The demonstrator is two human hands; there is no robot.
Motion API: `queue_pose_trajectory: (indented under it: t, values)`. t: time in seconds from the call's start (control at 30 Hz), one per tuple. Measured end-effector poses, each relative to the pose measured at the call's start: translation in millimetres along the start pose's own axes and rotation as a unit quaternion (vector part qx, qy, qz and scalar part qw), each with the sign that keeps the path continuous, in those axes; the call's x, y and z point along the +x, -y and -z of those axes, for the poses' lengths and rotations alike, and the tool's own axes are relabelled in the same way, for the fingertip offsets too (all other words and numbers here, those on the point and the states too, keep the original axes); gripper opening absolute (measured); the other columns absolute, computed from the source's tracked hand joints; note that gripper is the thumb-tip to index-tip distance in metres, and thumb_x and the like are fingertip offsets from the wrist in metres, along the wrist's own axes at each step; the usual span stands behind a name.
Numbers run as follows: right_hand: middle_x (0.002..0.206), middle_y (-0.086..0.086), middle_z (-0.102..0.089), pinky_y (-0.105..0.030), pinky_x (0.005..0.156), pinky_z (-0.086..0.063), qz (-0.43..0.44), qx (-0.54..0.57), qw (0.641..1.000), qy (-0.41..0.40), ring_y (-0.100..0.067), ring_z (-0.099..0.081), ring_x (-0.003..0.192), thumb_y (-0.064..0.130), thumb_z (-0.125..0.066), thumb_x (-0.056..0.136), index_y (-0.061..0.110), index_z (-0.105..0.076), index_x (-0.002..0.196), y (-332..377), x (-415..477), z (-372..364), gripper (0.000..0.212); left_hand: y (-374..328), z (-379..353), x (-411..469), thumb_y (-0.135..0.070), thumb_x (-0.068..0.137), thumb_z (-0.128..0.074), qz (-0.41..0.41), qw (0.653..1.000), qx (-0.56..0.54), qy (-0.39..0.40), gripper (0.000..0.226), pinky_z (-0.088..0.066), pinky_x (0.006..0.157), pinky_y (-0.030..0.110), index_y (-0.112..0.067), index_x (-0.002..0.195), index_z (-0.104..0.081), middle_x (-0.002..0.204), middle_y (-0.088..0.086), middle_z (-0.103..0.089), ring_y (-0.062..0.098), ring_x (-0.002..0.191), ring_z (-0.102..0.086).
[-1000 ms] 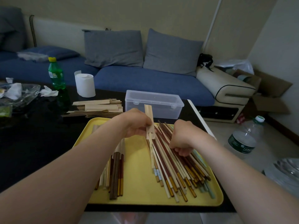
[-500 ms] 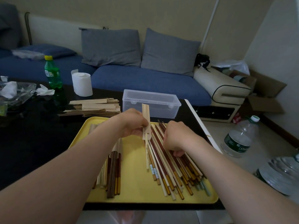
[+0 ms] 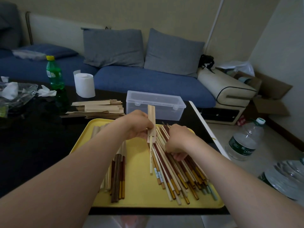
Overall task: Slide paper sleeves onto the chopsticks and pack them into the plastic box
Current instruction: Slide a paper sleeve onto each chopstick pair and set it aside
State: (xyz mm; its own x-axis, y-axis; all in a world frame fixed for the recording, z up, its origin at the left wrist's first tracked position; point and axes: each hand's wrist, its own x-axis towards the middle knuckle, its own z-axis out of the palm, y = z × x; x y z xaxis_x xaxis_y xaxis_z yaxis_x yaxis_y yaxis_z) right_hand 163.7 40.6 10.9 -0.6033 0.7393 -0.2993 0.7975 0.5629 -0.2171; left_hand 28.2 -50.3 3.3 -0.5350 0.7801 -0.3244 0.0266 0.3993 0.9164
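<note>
Over the far half of the yellow tray [image 3: 144,197], the left hand [image 3: 139,127] pinches a paper sleeve [image 3: 151,118] and holds it nearly upright, its top edge in front of the plastic box [image 3: 156,105]. One pale chopstick [image 3: 151,159] sticks out of the sleeve's lower end and slants down toward the tray (faint dark marks run along its shaft, too small to read). Just to the right, the right hand [image 3: 177,142] is knuckles up, its fingers and thumb curled down into the loose chopsticks [image 3: 182,176] and gripping among them; how many sticks it has hold of cannot be told. The two hands are close together but not touching.

That loose heap fans across the right side of the tray, a mix of pale, dark red, amber and bluish sticks with their near ends by the tray's front rim. On the left side lies a smaller bundle of sleeved chopsticks [image 3: 117,175], brown and amber ends showing below the paper, partly hidden by the left forearm.

Beyond the tray, on the black table [image 3: 32,145], the box stands with its lid closed, and a stack of spare sleeves [image 3: 98,108] lies just to its left. Farther back are a toilet roll [image 3: 84,84] and a green bottle [image 3: 55,73], then a blue sofa [image 3: 148,81]. A water bottle [image 3: 243,140] stands on the floor at the right.
</note>
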Motion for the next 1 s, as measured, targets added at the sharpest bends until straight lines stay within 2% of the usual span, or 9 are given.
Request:
queue_pose_trajectory:
  t: [0.1, 0.23, 0.33, 0.4, 0.5, 0.63, 0.77, 0.93, 1.0]
  values:
    - [0.101, -0.015, -0.076, -0.034, 0.064, -0.069, -0.004, 0.011, 1.0, -0.003, -0.02, -0.081, 0.072, 0.005, -0.072, 0.099, 0.008, -0.058, 0.142, -0.5, 1.1, 1.8, 0.045, 1.0, 1.1, 1.1, -0.008, 0.101, -0.064, 0.001, 1.0, 0.008, -0.007, 0.021, -0.063, 0.089, 0.052, -0.008, 0.121, -0.06, 0.111, 0.018, -0.074, 0.029, 0.093, -0.079]
    - [0.098, -0.012, -0.071, -0.036, 0.066, -0.069, 0.012, -0.016, 0.999, -0.029, -0.021, -0.08, 0.073, 0.005, -0.075, 0.097, 0.011, -0.061, 0.131, 1.7, 0.1, 0.5, 0.037, 3.1, 0.0, 2.8, -0.008, 0.101, -0.065, 0.003, 0.999, 0.035, -0.022, 0.021, -0.064, 0.089, 0.051, -0.008, 0.121, -0.06, 0.111, 0.016, -0.073, 0.029, 0.095, -0.078]
    - [0.097, -0.008, -0.06, -0.039, 0.085, -0.068, 0.034, -0.024, 0.998, -0.053, -0.024, -0.076, 0.093, 0.008, -0.076, 0.096, 0.014, -0.059, 0.128, 0.9, -1.1, 2.7, 0.037, 5.2, -1.1, 5.8, -0.009, 0.1, -0.066, 0.016, 0.998, 0.054, -0.03, 0.024, -0.063, 0.091, 0.051, -0.009, 0.122, -0.059, 0.114, 0.016, -0.071, 0.031, 0.1, -0.076]
    - [0.094, -0.006, -0.056, -0.04, 0.09, -0.066, 0.045, -0.03, 0.996, -0.069, -0.024, -0.073, 0.095, 0.008, -0.075, 0.097, 0.015, -0.059, 0.122, -1.0, -2.5, 4.7, 0.031, 5.6, -2.0, 6.2, -0.009, 0.099, -0.068, 0.027, 0.998, 0.057, -0.028, 0.026, -0.063, 0.091, 0.052, -0.01, 0.123, -0.059, 0.115, 0.016, -0.07, 0.032, 0.102, -0.075]
    - [0.094, -0.005, -0.056, -0.038, 0.088, -0.066, 0.048, -0.037, 0.994, -0.086, -0.022, -0.071, 0.091, 0.01, -0.077, 0.096, 0.016, -0.057, 0.113, -3.1, -1.7, 6.0, 0.027, 4.6, -1.7, 6.3, -0.009, 0.098, -0.069, 0.032, 0.998, 0.058, -0.022, 0.026, -0.062, 0.092, 0.052, -0.011, 0.123, -0.059, 0.115, 0.016, -0.07, 0.032, 0.102, -0.075]
    - [0.099, -0.006, -0.06, -0.037, 0.086, -0.066, 0.04, -0.038, 0.997, -0.059, -0.022, -0.072, 0.091, 0.011, -0.082, 0.091, 0.015, -0.059, 0.116, -0.6, 0.4, 8.7, 0.034, 5.1, -1.2, 6.9, -0.009, 0.099, -0.068, 0.027, 0.997, 0.064, -0.017, 0.028, -0.062, 0.093, 0.052, -0.01, 0.125, -0.06, 0.116, 0.015, -0.07, 0.032, 0.104, -0.075]
    - [0.105, -0.009, -0.066, -0.026, 0.059, -0.065, 0.01, -0.028, 1.0, -0.009, -0.018, -0.077, 0.075, 0.01, -0.086, 0.089, 0.015, -0.059, 0.13, 4.2, 4.6, 8.4, 0.049, 5.1, -0.4, 7.8, -0.009, 0.099, -0.067, 0.032, 0.997, 0.065, -0.025, 0.027, -0.062, 0.093, 0.051, -0.01, 0.125, -0.059, 0.114, 0.015, -0.071, 0.03, 0.103, -0.075]
    - [0.11, -0.015, -0.071, -0.032, 0.066, -0.069, -0.008, 0.018, 0.999, 0.027, -0.021, -0.081, 0.079, 0.008, -0.083, 0.092, 0.011, -0.059, 0.131, 3.0, 12.0, 4.0, 0.047, 5.6, 1.3, 6.3, -0.007, 0.098, -0.069, 0.048, 0.997, 0.058, -0.027, 0.035, -0.064, 0.087, 0.048, -0.01, 0.131, -0.056, 0.116, 0.016, -0.07, 0.031, 0.101, -0.075]
    - [0.111, -0.015, -0.071, -0.031, 0.065, -0.068, -0.008, 0.026, 0.999, 0.036, -0.021, -0.081, 0.081, 0.007, -0.082, 0.092, 0.01, -0.06, 0.132, 1.8, 12.3, 3.7, 0.046, 6.0, 1.9, 5.5, -0.006, 0.098, -0.068, 0.05, 0.997, 0.055, -0.025, 0.038, -0.066, 0.077, 0.043, -0.009, 0.133, -0.054, 0.115, 0.016, -0.07, 0.03, 0.098, -0.075]
